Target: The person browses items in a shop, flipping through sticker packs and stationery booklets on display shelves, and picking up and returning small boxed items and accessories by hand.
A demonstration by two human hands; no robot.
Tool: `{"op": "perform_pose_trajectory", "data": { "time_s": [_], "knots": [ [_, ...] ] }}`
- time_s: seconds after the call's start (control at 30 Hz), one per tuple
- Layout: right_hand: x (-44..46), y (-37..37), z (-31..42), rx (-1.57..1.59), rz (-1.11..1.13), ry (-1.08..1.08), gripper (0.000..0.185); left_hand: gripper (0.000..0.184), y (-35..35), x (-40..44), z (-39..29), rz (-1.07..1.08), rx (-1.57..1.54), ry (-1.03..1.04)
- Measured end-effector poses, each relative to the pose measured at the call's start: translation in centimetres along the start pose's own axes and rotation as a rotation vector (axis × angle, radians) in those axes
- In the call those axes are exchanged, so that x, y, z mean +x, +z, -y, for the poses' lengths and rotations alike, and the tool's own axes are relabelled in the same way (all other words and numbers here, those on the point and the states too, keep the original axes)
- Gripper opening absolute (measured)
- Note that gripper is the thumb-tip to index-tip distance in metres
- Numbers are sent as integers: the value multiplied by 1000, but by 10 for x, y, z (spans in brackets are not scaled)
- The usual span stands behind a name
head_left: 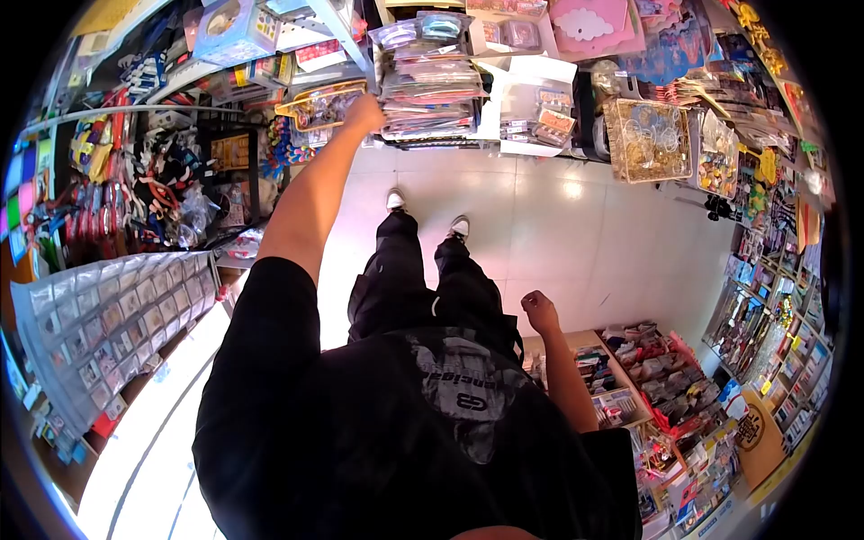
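Observation:
My left hand (364, 115) reaches forward to the gap between a yellow-rimmed basket (326, 106) and a tall stack of flat plastic-wrapped packets (430, 85). It is at the basket's right end, close to the stack's left edge. Its fingers are hidden from above, so I cannot make out whether they grip anything. The basket holds small items in clear wrapping. Down at my right side hangs my right hand (540, 312), its fingers curled in and nothing visible in them.
An open white box (486, 90) and a wicker basket (621, 171) stand right of the stack. Crowded hanging goods (162, 180) and a clear pocket sheet (108, 315) are at the left. Low bins of packets (661, 378) lie behind my right arm. Pale tiles (576, 234) cover the floor.

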State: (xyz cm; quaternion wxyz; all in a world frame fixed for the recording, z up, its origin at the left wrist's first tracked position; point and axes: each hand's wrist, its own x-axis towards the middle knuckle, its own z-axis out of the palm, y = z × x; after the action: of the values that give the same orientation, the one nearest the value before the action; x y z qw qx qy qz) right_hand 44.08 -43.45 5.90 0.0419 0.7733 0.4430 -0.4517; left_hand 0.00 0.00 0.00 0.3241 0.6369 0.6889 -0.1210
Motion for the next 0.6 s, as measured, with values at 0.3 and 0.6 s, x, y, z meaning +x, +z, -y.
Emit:
{"op": "perform_pose_trajectory", "data": {
  "time_s": [0.3,0.6],
  "knots": [
    [-9,58,9,201,526,88,39,44,3,2,9,15,-2,145],
    [-4,102,22,186,644,-100,36,21,41,-146,79,113,120,108]
  ]
}}
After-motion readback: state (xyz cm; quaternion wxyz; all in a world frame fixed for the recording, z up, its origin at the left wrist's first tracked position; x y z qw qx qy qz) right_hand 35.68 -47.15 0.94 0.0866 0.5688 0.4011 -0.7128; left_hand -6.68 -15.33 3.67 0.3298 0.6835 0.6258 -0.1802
